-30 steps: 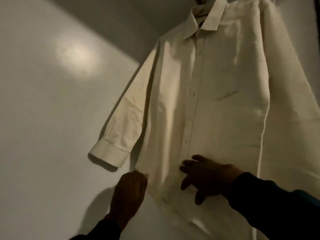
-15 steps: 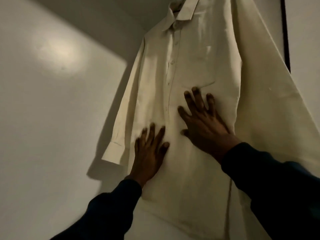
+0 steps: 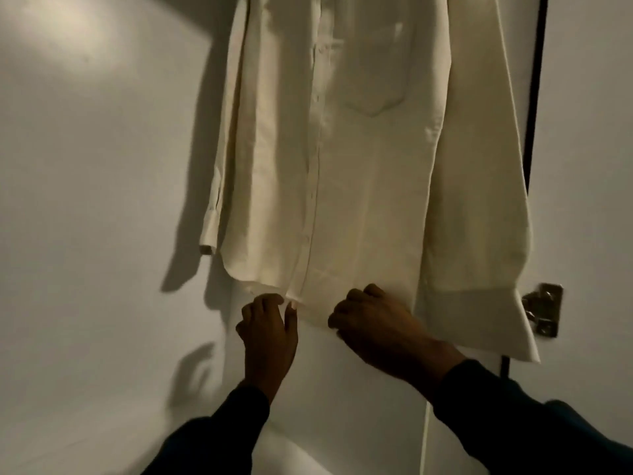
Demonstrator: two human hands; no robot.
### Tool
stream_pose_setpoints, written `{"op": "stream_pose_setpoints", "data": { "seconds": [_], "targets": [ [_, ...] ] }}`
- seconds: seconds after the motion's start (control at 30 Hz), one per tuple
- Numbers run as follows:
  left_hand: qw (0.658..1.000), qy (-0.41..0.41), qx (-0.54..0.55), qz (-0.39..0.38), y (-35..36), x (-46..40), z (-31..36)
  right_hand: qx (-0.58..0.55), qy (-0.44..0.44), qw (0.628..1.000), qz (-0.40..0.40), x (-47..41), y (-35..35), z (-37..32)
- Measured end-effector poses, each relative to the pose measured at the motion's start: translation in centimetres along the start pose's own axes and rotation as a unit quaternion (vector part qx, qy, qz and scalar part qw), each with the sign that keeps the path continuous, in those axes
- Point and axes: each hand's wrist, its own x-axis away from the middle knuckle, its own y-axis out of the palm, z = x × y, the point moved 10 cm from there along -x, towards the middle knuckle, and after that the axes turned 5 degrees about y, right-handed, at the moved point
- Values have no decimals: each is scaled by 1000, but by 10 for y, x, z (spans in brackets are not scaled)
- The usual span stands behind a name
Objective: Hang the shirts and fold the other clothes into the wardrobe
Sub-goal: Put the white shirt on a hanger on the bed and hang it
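A cream long-sleeved shirt (image 3: 359, 173) hangs flat against a white door; its collar and hanger are out of view above. Both sleeves hang down at its sides, the right cuff (image 3: 476, 323) lower than the left one. At the bottom hem my left hand (image 3: 269, 332) pinches the fabric at the button placket between thumb and fingers. My right hand (image 3: 373, 323) has its fingers curled on the hem just to the right of it. Dark sleeves cover both forearms.
The white wardrobe door (image 3: 102, 234) fills the left and the bottom of the view. A dark gap (image 3: 536, 97) runs down the right beside the shirt, with a metal latch (image 3: 544, 310) next to the right cuff.
Both hands slid down from the middle of the shirt front to its bottom hem and went from flat palms to gripping the edge. The view tilted down, so the collar left the frame.
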Motion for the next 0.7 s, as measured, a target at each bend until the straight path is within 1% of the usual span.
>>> {"op": "stream_pose_setpoints", "data": {
  "seconds": [0.13,0.2,0.27,0.33,0.4,0.53,0.6,0.7],
  "targets": [
    [999,-35,22,-35,-15,19,15,-70,36,996,29,21,2,-8],
    [991,-89,35,-90,-12,37,14,-92,39,994,38,36,6,-17],
    [974,-141,46,-169,-4,62,12,-132,54,989,27,54,14,-25],
    [957,-166,75,-225,-2,89,15,-162,74,984,12,73,26,-33],
    [945,-178,97,-255,-5,121,23,-181,92,979,-6,97,44,-43],
    [935,-173,103,-293,-4,174,40,-201,133,970,-26,149,83,-59],
    [935,-141,93,-310,2,196,57,-212,161,964,-30,178,99,-63],
    [937,-70,66,-335,8,229,89,-232,208,950,-31,229,115,-64]
  ]
}}
